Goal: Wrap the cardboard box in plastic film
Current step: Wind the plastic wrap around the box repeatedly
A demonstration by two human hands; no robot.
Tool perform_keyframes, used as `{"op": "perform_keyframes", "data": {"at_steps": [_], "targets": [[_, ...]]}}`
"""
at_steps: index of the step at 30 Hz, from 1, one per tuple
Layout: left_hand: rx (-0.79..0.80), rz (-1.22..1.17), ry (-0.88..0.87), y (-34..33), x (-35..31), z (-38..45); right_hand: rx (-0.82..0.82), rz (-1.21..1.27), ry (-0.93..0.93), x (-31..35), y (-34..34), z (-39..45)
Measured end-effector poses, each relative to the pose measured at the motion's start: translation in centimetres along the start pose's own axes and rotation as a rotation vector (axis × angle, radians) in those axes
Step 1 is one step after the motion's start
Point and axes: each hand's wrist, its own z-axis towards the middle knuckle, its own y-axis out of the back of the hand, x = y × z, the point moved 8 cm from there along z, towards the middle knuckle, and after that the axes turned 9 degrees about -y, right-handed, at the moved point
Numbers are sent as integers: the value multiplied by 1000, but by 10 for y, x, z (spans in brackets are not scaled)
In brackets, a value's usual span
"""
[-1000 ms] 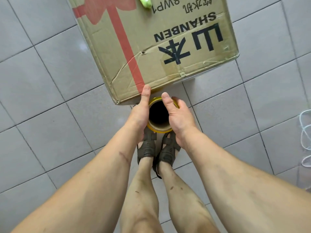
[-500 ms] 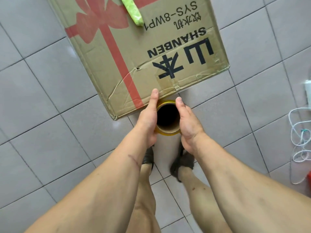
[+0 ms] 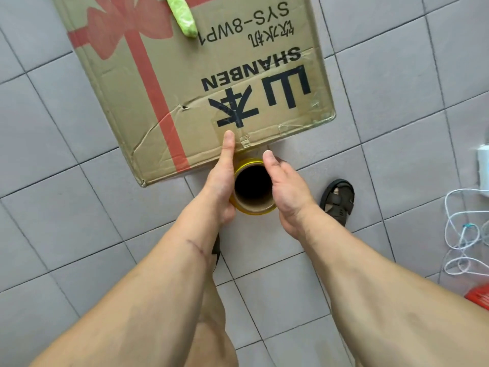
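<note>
The cardboard box (image 3: 190,83) lies on the floor (image 3: 397,115). Just before its near edge stands the film roll (image 3: 253,189) — left hand (image 3: 221,186) and right hand (image 3: 287,189) flanking it.

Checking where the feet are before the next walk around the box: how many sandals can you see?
2. One sandal is in plain view on the tiles right of the film roll; the other sandal just peeks out beneath the left forearm, mostly hidden.
</note>
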Motion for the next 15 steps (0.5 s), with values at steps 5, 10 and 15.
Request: {"op": "perform_keyframes", "data": {"at_steps": [5,10,15], "targets": [[3,-99,102,-22,15,-6,-106,-137,76,13,32,1],[-209,-102,3,-23,11,-1,66,-28,-66,-1,27,2],[26,-163,144,-52,32,-8,-33,-255,4,14,51,6]]}}
